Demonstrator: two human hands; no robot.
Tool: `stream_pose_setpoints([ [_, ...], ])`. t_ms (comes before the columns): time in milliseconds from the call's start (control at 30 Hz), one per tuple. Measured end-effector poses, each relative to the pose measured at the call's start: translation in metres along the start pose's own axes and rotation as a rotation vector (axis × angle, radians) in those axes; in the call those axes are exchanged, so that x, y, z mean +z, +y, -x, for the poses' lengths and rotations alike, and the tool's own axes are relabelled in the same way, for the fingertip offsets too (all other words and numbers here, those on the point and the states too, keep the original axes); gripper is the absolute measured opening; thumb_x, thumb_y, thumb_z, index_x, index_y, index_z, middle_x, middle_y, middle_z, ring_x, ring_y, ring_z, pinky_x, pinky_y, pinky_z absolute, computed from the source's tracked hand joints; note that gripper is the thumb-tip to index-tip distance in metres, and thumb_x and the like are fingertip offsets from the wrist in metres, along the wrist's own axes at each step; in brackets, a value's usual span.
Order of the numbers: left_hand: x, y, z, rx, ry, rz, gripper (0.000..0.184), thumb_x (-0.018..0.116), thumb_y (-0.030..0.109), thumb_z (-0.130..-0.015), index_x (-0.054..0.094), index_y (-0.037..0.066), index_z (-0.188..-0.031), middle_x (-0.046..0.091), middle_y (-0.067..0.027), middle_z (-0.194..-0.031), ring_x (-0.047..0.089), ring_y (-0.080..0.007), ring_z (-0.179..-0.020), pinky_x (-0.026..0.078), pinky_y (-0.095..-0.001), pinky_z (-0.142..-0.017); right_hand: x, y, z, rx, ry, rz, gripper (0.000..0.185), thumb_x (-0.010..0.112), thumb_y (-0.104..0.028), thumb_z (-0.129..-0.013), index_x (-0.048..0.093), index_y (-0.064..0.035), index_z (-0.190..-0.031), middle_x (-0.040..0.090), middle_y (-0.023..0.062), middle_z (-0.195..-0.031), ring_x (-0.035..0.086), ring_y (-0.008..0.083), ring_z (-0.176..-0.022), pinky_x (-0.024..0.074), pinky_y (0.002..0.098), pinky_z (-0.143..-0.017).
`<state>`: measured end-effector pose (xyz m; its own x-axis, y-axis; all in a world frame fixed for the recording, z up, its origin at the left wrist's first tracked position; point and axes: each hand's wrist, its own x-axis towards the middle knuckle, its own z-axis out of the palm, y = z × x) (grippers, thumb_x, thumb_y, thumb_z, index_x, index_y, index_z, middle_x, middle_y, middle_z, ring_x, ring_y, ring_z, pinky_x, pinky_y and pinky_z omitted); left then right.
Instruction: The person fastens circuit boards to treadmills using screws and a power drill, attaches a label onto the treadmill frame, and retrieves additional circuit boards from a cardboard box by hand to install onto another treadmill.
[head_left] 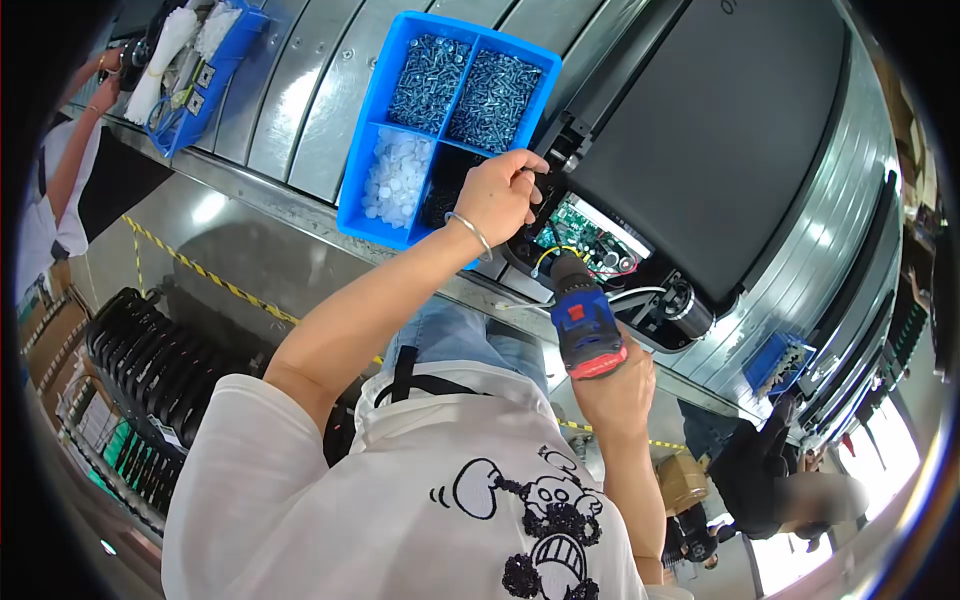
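My right hand (615, 390) is wrapped round the handle of a blue and red power drill (583, 320). The drill points away from me, its front end by yellow wires at a green circuit board (575, 232). The board sits in the open end of a black treadmill-like unit (715, 140). My left hand (503, 198), with a bracelet at the wrist, is over the unit's edge beside the board, fingers curled; what they hold, if anything, is hidden. Left of it stands a blue divided bin (352, 190) with screws (430, 80), white plastic pieces (397, 175) and dark pieces.
Metal rollers (325, 120) run under the bin. A blue box (205, 100) of white ties is at upper left, near a co-worker's arms (75, 150). Another person (750, 470) is at lower right. Black parts (165, 360) are stacked at left. A motor (688, 308) lies right of the drill.
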<state>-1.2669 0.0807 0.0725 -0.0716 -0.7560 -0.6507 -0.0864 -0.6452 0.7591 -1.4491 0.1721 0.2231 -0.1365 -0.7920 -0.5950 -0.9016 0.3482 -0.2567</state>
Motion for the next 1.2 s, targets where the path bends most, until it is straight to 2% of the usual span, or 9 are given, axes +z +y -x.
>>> stream_pose_setpoints([
  [367,-0.018,-0.023,0.045,0.056,0.174,0.202,0.021,0.048,0.008,-0.097,0.064,0.003,-0.11,0.066,-0.0047,-0.081,0.058,-0.0069,-0.061,0.046,-0.0212,-0.054,-0.035,-0.044,-0.042,0.142,-0.24,0.272,0.035,0.072,-0.023,-0.071,0.065,0.0028,-0.093,0.067,0.0259,-0.089,0.064,0.0438,-0.088,0.0512,0.046,-0.081],
  [667,0.006,-0.083,0.124,-0.024,0.229,0.45,0.018,0.05,0.007,-0.096,0.063,0.002,-0.109,0.066,-0.0053,-0.081,0.06,-0.0099,-0.062,0.049,-0.0226,-0.059,-0.03,-0.028,-0.053,-0.098,-0.094,0.422,0.037,0.071,-0.027,-0.07,0.065,0.0025,-0.091,0.067,0.024,-0.087,0.064,0.043,-0.088,0.0509,0.0459,-0.082],
  [767,0.01,-0.102,0.138,0.01,0.165,-0.189,0.02,0.056,0.007,-0.091,0.063,0.002,-0.109,0.067,-0.0099,-0.082,0.062,-0.014,-0.064,0.051,-0.0268,-0.063,-0.04,-0.014,-0.05,-0.191,-0.145,0.356,0.033,0.067,-0.025,-0.071,0.067,0.0,-0.092,0.067,0.0241,-0.083,0.064,0.0429,-0.085,0.0513,0.0468,-0.08],
  [800,0.018,-0.116,0.137,-0.006,0.205,-0.197,0.019,0.058,0.009,-0.085,0.067,0.007,-0.102,0.067,-0.019,-0.083,0.066,-0.0304,-0.07,0.053,-0.0376,-0.065,-0.042,-0.002,-0.048,-0.243,-0.174,0.308,0.032,0.067,-0.024,-0.071,0.067,-0.001,-0.093,0.067,0.0246,-0.083,0.064,0.0431,-0.085,0.0513,0.0469,-0.079],
  [900,0.041,-0.144,0.132,0.153,0.23,-0.304,0.018,0.061,0.009,-0.082,0.068,0.008,-0.099,0.069,-0.0155,-0.084,0.067,-0.0322,-0.076,0.052,-0.0409,-0.068,-0.022,0.049,-0.02,-0.432,-0.012,0.158,0.031,0.066,-0.02,-0.071,0.067,-0.0059,-0.098,0.067,0.0242,-0.085,0.065,0.0418,-0.083,0.052,0.046,-0.075],
  [967,0.048,-0.15,0.13,0.204,0.246,-0.363,0.019,0.064,0.009,-0.08,0.068,0.008,-0.098,0.069,-0.0144,-0.084,0.067,-0.0323,-0.077,0.052,-0.042,-0.069,-0.008,0.108,0.017,-0.528,0.151,-0.097,0.039,0.069,-0.009,-0.07,0.066,-0.003,-0.108,0.069,0.0166,-0.082,0.068,0.0341,-0.083,0.0525,0.0368,-0.076],
  [1067,0.062,-0.159,0.133,0.27,0.3,-0.447,0.018,0.069,0.009,-0.079,0.067,0.008,-0.096,0.069,-0.0124,-0.083,0.066,-0.0323,-0.076,0.052,-0.0408,-0.069,0.0,0.215,0.066,-0.306,0.32,-0.299,0.032,0.073,-0.005,-0.072,0.062,-0.0027,-0.102,0.067,0.0084,-0.086,0.061,0.0122,-0.076,0.0502,0.0285,-0.071],
  [1167,0.076,-0.144,0.149,0.285,0.436,-0.343,0.014,0.071,0.01,-0.079,0.066,0.005,-0.091,0.068,-0.0124,-0.078,0.066,-0.0276,-0.068,0.052,-0.0371,-0.065,0.027,0.344,0.084,-0.038,0.421,-0.461,0.051,0.07,-0.004,-0.069,0.052,0.0003,-0.117,0.062,0.0123,-0.089,0.059,0.0167,-0.075,0.0495,0.0303,-0.071],
  [1200,0.079,-0.131,0.162,0.272,0.46,-0.301,0.013,0.072,0.01,-0.079,0.066,0.005,-0.089,0.068,-0.0124,-0.076,0.066,-0.0262,-0.067,0.051,-0.0364,-0.064,0.024,0.353,0.091,0.036,0.494,-0.323,0.057,0.067,-0.003,-0.067,0.049,0.0022,-0.121,0.061,0.0168,-0.09,0.061,0.0257,-0.079,0.0494,0.0347,-0.075],
])
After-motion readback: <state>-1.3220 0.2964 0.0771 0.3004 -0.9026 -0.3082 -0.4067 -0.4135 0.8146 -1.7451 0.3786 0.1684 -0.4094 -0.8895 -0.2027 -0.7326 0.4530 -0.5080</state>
